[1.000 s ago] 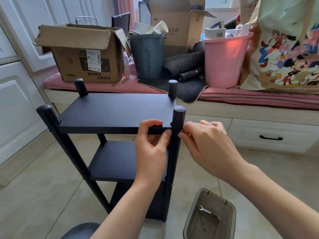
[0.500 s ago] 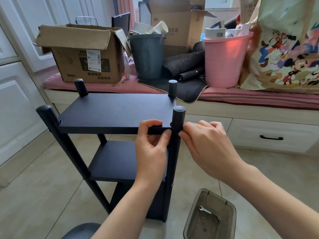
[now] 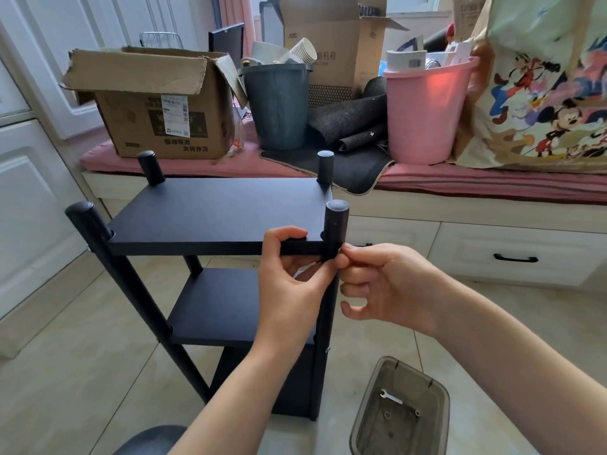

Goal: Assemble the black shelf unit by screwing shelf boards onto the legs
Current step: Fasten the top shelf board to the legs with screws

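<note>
Tiled floor (image 3: 65,372), black shelf (image 3: 213,211) — right hand (image 3: 384,287) hides screw

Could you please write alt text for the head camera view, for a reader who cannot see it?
A person's left hand grips the front edge of the top shelf board of a black shelf unit, while the right hand pinches at the near right leg just below it. A clear bin holding a small wrench stands on the tiled floor.

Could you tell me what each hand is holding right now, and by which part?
The left hand grips the top shelf board by its front edge, beside the front right leg. The right hand pinches at that leg just under the board; what it pinches is hidden.
</note>
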### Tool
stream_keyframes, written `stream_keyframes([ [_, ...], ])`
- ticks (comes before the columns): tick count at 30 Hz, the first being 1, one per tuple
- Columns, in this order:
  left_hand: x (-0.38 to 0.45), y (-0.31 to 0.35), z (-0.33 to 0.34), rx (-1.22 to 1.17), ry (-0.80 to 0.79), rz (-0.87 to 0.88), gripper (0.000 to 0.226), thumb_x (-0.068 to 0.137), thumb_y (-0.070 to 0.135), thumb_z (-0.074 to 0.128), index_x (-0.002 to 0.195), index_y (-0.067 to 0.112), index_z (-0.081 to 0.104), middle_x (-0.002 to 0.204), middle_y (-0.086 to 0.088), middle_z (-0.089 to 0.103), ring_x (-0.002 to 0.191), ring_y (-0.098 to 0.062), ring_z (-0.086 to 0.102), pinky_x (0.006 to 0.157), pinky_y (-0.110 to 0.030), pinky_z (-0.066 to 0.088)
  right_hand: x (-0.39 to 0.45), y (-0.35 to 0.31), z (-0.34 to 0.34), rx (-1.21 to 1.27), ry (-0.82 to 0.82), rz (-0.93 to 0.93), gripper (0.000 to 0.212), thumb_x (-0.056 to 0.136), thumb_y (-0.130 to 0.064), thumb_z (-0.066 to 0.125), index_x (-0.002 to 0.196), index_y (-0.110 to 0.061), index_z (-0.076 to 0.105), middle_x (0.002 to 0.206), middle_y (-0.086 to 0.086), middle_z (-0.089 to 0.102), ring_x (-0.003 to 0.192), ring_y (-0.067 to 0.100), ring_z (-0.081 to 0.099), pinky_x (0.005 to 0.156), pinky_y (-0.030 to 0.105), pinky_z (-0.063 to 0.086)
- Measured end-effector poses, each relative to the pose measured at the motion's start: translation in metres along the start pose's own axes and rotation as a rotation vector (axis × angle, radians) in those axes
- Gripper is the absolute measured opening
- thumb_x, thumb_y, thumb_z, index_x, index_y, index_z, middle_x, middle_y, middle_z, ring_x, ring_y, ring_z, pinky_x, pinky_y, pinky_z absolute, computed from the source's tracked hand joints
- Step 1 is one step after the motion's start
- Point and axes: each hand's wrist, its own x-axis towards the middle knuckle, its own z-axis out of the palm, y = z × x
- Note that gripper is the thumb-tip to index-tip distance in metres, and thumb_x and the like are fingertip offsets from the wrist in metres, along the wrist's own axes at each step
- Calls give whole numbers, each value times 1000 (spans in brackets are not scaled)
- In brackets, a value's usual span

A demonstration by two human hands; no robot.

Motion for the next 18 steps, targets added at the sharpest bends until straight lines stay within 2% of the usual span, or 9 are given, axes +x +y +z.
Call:
stream_keyframes([
  [2, 0, -1, 2, 9, 16, 6, 48, 78, 0, 83, 109, 21, 52, 101, -6, 67, 95, -16, 73, 78, -16, 55, -1, 0, -2, -267, 118, -149, 40, 102, -29, 48, 69, -12, 62, 54, -4, 28, 52, 12, 26, 62, 29, 28],
  [4, -1, -1, 4, 24, 33, 8, 50, 76, 4, 85, 109, 21, 52, 103, -7, 66, 96, -17, 72, 80, -18, 56, -2, -2, -6, -593, 283, -371, 38, 100, -28, 53, 68, -11, 66, 52, -3, 38, 51, 11, 33, 58, 27, 29],
  [6, -2, -1, 5, 24, 47, 2, 51, 74, 6, 87, 109, 21, 52, 103, -6, 66, 95, -17, 72, 82, -20, 57, -3, -9, -14, -800, 438, -582, 16, 93, -27, 63, 81, -17, 69, 61, -4, 53, 55, 9, 45, 59, 26, 39],
  [7, -2, -1, 6, 27, 52, 0, 51, 74, 7, 87, 109, 21, 52, 103, -6, 66, 95, -17, 72, 82, -21, 57, -4, -14, -16, -821, 460, -644, 6, 90, -27, 67, 91, -22, 69, 68, -5, 56, 59, 9, 48, 61, 26, 43],
  [11, -1, 1, 5, 44, 55, 5, 49, 74, 8, 86, 108, 21, 53, 101, -4, 66, 93, -12, 72, 79, -15, 54, 2, -21, -17, -874, 304, -726, 38, 90, -24, 67, 125, -35, 59, 96, -9, 61, 75, 10, 58, 76, 28, 53],
  [14, 1, 2, 4, 49, 28, -5, 47, 77, 8, 85, 108, 20, 52, 100, -3, 65, 91, -11, 71, 77, -15, 54, 10, -19, -9, -898, 223, -755, 34, 95, -13, 61, 125, -30, 60, 113, -4, 63, 89, 4, 61, 81, 19, 50],
  [18, 5, 4, 1, 46, 1, -12, 45, 78, 6, 84, 107, 17, 51, 97, -3, 64, 85, -9, 71, 76, -16, 54, 10, -20, -3, -896, 273, -751, 28, 95, -12, 61, 117, -28, 64, 106, -12, 67, 96, 2, 63, 81, 13, 50],
])
